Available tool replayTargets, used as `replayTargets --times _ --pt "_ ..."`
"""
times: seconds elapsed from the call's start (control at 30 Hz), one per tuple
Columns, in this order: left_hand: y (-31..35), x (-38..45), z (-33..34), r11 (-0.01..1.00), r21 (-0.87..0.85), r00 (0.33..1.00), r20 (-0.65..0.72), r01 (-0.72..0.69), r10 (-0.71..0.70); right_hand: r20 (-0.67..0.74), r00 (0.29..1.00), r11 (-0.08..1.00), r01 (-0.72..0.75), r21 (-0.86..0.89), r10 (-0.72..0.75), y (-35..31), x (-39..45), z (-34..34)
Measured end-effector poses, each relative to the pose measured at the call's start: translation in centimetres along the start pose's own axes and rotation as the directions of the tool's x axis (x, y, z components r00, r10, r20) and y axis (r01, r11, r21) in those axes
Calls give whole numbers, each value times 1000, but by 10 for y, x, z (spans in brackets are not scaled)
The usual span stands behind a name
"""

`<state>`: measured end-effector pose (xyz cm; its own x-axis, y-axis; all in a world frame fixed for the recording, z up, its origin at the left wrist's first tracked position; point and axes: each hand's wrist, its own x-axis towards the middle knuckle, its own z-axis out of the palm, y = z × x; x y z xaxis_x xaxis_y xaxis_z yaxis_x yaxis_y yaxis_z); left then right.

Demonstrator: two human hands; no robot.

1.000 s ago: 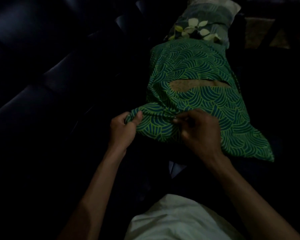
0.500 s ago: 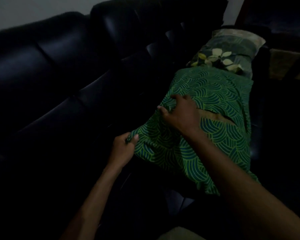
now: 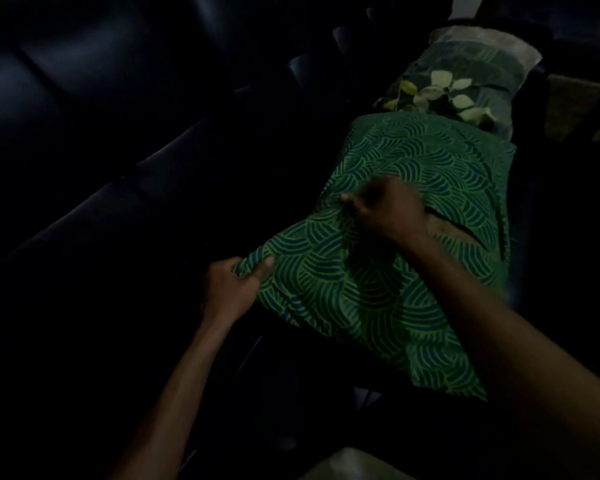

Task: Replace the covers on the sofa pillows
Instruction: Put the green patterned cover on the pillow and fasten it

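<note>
Here, on a dark sofa in very low light, a person's left hand (image 3: 231, 287) pinches the near corner of a green patterned pillow cover (image 3: 378, 289), thumb on top and fingers curled under the cloth. The right hand (image 3: 383, 211) reaches farther along the same cover, its fingers bent and gathering a fold of fabric near the middle; the blur there makes the exact grip hard to read, but cloth bunches under the fingertips.

The cover lies along the sofa seat (image 3: 136, 209), stretched away from the person, with the pillow apparently already inside: a slit in the fabric (image 3: 454, 226) just beyond the right hand shows a paler, tan surface within. Judging from that, the step in hand looks like pulling the cover the rest of the way over the pillow and squaring its corners. The next move would seem to call for tugging the held corner taut while the other hand works the filling into it, then closing the slit so the overlap hides the inner pillow.

The cover is thin woven cloth printed with curved yellow-green lines on blue-green scales; it creases easily and should slide with little resistance. Beyond it, touching its far edge, rests a second pillow (image 3: 465, 84) in grey-green with a pale leaf print. The sofa appears to be smooth, glossy dark upholstery with padded, seamed panels.
</note>
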<state>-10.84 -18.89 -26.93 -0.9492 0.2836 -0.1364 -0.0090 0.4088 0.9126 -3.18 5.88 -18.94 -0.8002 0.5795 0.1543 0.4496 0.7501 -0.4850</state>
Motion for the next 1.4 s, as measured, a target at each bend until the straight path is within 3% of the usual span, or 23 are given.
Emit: replayTargets --times 0.1,0.17,0.23,0.27,0.4,0.5,0.57,0.67,0.73,0.77,0.9,1.0,1.1,1.27,1.4 --pt "-12 3 0 998 -47 998 -38 46 -48 180 979 989 117 -86 -100 11 -19 -22" --pt "-10 -3 7 990 -135 998 -40 39 -45 291 950 949 189 -253 -112 16 -29 -31" --pt "-9 -13 14 978 -205 999 -9 28 -31 348 931 931 222 -291 -113 21 -28 -34" --pt "-10 -17 17 976 -217 1000 14 28 -25 328 936 936 223 -273 -127 21 -24 -36" --pt "-5 -18 16 988 -152 999 -31 -28 24 23 997 977 80 -200 -77 24 7 -45" --pt "9 -10 9 995 -55 994 -68 -85 81 -87 994 980 44 -193 -62 25 13 -37" --pt "9 -10 8 994 -91 997 -46 -61 57 -102 992 987 55 -152 -71 27 8 -34" --pt "-7 -20 10 980 -198 999 36 22 -15 108 994 985 29 -169 -10 41 -4 -50" --pt "-20 -25 13 977 -207 994 101 53 -33 291 956 967 39 -253 38 49 -8 -63" --pt "-23 -27 13 979 -201 994 108 43 -21 315 948 967 37 -252 46 52 -8 -67" --pt "-18 -7 4 994 -105 998 43 -34 39 103 995 997 2 -78 6 53 12 -79" --pt "-5 15 -6 997 -59 998 15 -56 57 -34 998 997 -62 -45 60 56 23 -69" --pt "4 24 -14 985 152 996 -34 -76 82 -128 991 996 -54 -64 45 64 13 -43" --pt "16 15 -8 891 358 949 -35 -280 312 -100 995 999 6 -39 -10 73 7 -39" --pt "52 26 28 768 320 827 110 -555 552 -129 991 999 40 34 -36 78 2 -41"
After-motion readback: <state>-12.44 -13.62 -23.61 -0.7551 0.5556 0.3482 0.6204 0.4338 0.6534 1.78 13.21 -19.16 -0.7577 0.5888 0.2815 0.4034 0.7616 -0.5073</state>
